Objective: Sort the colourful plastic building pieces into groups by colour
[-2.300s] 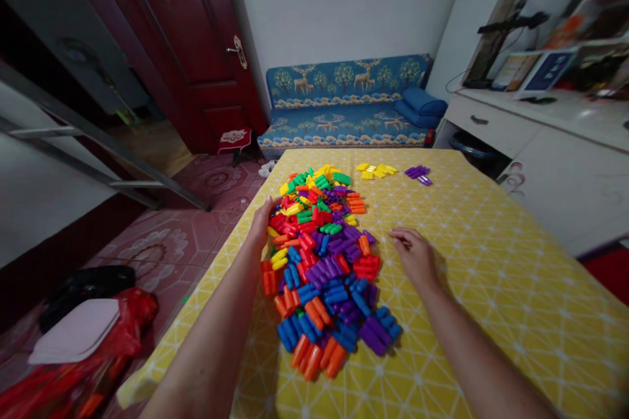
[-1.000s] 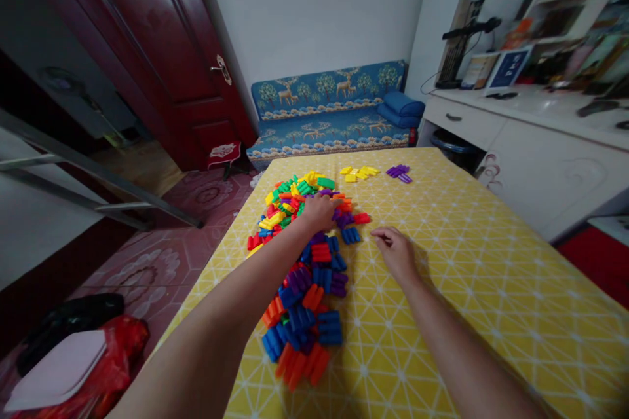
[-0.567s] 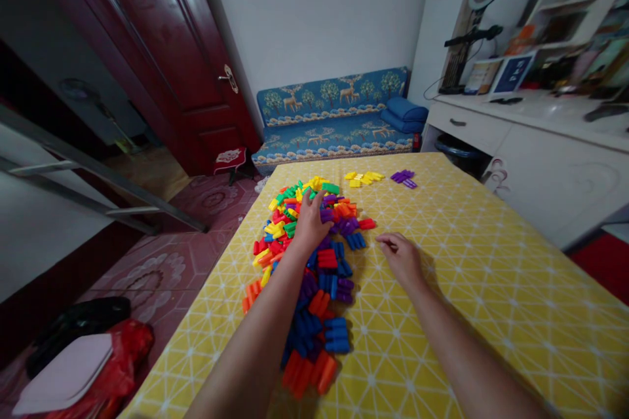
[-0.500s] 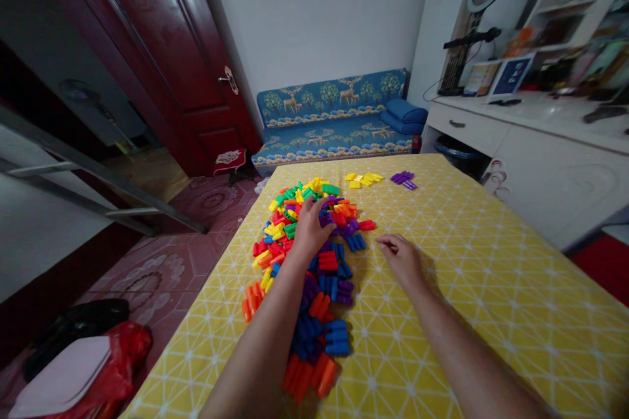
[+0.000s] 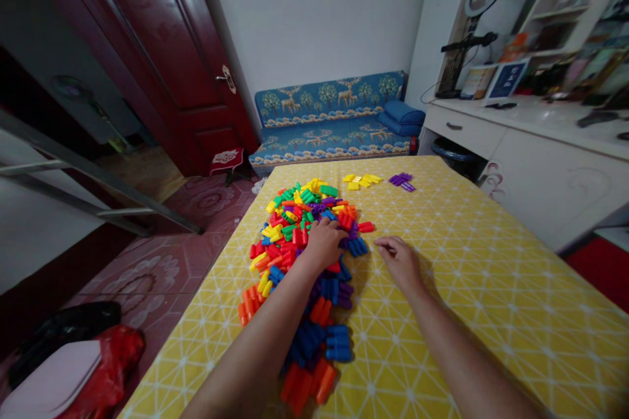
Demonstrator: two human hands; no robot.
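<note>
A long heap of coloured plastic blocks [image 5: 289, 236] lies on the yellow patterned table [image 5: 472, 275], in red, blue, orange, purple, green and yellow. My left hand [image 5: 324, 242] rests on top of the heap near its middle, fingers curled down among the blocks; what they grip is hidden. My right hand [image 5: 400, 262] lies on the cloth just right of the heap, fingers loosely curled together, with nothing visible in them. A small group of yellow blocks [image 5: 361, 179] and a small group of purple blocks [image 5: 401, 179] sit apart at the far end.
Beyond the table stands a blue patterned sofa [image 5: 334, 118] beside a dark red door [image 5: 171, 52]. White cabinets [image 5: 540, 157] with a ring light run along the right. A red bag [image 5: 103, 366] and dark things lie on the tiled floor at left.
My left hand went from the heap's left edge to its far part, then drew back toward me to the middle, shifting blocks leftward. My right hand stayed nearly still.
</note>
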